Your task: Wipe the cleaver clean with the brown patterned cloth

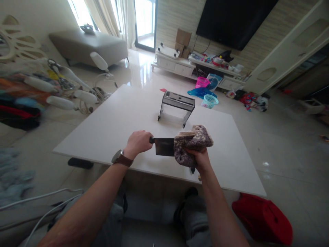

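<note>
My left hand (139, 141), with a watch on the wrist, is closed around the black handle of a cleaver (165, 146). The broad dark blade points to the right, held above the white table (102, 127). My right hand (202, 158) grips a folded, fuzzy brown-grey towel (193, 142), which wraps over the far end of the blade and hides it. Beyond the blade stands a knife rack (178, 101) with a dark slotted top, clear sides and small feet. A small dark object (192, 169) lies partly hidden below my right hand.
A red bag or stool (262, 219) sits on the floor at the right front. Past the table are a blue basket (209, 101), a pink basket (202, 82) and a low TV cabinet (182, 68). A chandelier (84, 96) stands near the table's left side.
</note>
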Demonstrator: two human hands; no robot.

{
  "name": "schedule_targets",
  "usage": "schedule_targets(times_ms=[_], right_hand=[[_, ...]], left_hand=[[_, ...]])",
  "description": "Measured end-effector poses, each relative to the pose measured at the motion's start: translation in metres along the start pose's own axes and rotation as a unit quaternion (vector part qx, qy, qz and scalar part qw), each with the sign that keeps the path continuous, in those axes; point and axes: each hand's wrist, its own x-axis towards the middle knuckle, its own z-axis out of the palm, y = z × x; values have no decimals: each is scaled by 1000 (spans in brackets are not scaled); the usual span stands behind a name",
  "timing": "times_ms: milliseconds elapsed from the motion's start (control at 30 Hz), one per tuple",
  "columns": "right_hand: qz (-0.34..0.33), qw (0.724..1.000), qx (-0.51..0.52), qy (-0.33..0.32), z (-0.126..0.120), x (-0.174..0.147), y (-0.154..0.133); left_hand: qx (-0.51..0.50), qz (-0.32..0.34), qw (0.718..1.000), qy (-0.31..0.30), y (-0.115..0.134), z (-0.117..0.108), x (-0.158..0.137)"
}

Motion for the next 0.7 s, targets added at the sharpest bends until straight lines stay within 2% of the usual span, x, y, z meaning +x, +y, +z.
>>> schedule_targets(times_ms=[133, 200, 300, 400, 467, 567, 700], right_hand=[[-29, 989, 107, 98, 13, -3, -3], [-50, 983, 132, 118, 16, -4, -8], [-53, 992, 89, 70, 12, -3, -15], [-41, 999, -24, -13, 3, -2, -15], [-33, 995, -86, -45, -1, -2, -11], [-32, 995, -88, -31, 0, -1, -4], [-45, 995, 55, 65, 12, -1, -5]], left_hand=[[-27, -17, 999, -3, 4, 2, -2], [-44, -19, 999, -4, 6, 5, -2], [-53, -24, 998, -4, 6, 6, -3], [-47, -23, 999, -2, 2, 5, -3], [-45, -23, 999, -5, -1, 4, -2], [-48, -28, 998, -9, -2, 3, -1], [-60, -34, 998, 8, 2, 4, -3]])
